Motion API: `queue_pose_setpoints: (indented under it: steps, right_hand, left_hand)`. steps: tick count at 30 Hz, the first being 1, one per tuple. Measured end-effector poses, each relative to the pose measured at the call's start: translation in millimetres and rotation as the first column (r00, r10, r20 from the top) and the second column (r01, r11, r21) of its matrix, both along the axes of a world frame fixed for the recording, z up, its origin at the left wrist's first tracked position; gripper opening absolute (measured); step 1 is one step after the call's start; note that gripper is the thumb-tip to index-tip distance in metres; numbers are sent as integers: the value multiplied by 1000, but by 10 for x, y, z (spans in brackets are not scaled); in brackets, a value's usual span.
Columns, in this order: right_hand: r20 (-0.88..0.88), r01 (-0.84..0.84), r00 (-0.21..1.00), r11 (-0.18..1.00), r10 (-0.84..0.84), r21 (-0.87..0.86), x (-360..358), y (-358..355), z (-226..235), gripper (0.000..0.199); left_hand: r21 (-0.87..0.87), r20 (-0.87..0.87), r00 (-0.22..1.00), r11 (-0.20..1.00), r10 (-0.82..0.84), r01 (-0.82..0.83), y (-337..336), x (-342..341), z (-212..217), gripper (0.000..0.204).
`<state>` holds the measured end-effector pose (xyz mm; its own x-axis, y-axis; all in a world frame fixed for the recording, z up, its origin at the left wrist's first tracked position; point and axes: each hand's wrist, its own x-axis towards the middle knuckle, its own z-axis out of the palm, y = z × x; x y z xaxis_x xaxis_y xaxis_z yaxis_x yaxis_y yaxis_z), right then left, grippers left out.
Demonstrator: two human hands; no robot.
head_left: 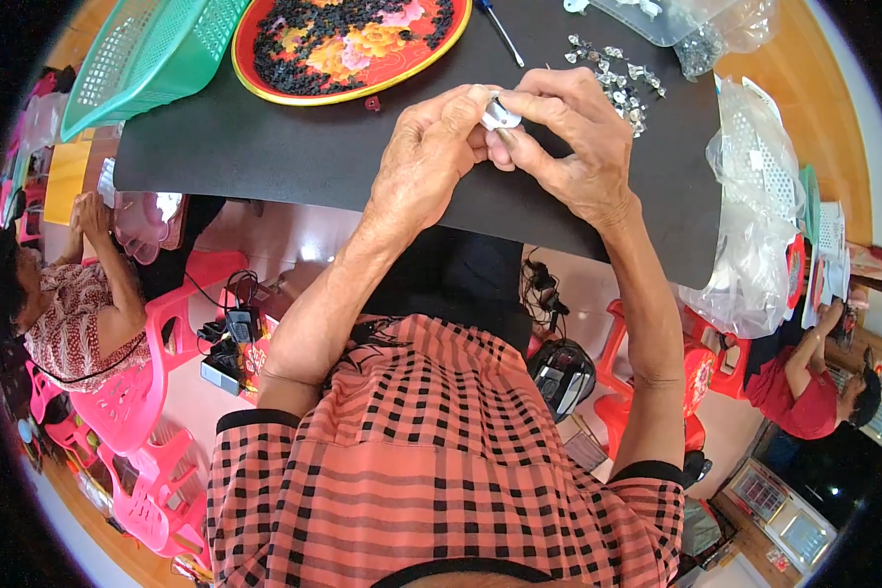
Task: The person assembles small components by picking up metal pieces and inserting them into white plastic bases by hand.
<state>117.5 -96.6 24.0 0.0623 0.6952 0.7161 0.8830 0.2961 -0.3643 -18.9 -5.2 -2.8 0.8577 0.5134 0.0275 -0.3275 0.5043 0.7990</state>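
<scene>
1. The left hand [423, 162] and the right hand [568, 137] are meeting above the black mat [294, 157] that is covering the desk, and both are closing on one small silvery metal piece [501, 116] between them.
2. The left hand is pinching the piece from its left side with thumb and fingertips; the right hand is pressing on it from the right, thumb underneath and forefinger curling over the top. Most of the piece is hidden by the fingers, so its exact shape cannot be told.
3. The piece is looking light and stiff, with a shiny surface that is likely slippery; a fingertip pinch on its edges seems the surest hold, since it is too small for a full grip.
4. Just beyond the right hand, a loose pile of similar shiny parts [617, 73] is lying on the mat, near a clear plastic bag [715, 34].
5. Farther left, a red tray [348, 44] with a flower pattern is holding small dark pieces, a green basket [147, 54] is sitting beside it, and a screwdriver [500, 29] is lying between tray and parts.
</scene>
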Motion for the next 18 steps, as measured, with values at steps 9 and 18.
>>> queue_pose_setpoints:
  steps: [9,18]
  right_hand:
    - [-50,-48,998,998,46,-43,45,-39,24,26]
    - [-114,-45,993,998,39,-53,55,-51,-4,26]
  left_hand:
    - [203,-52,998,979,37,-26,-3,-5,-8,34]
    - [75,27,999,997,34,-36,1,35,-5,32]
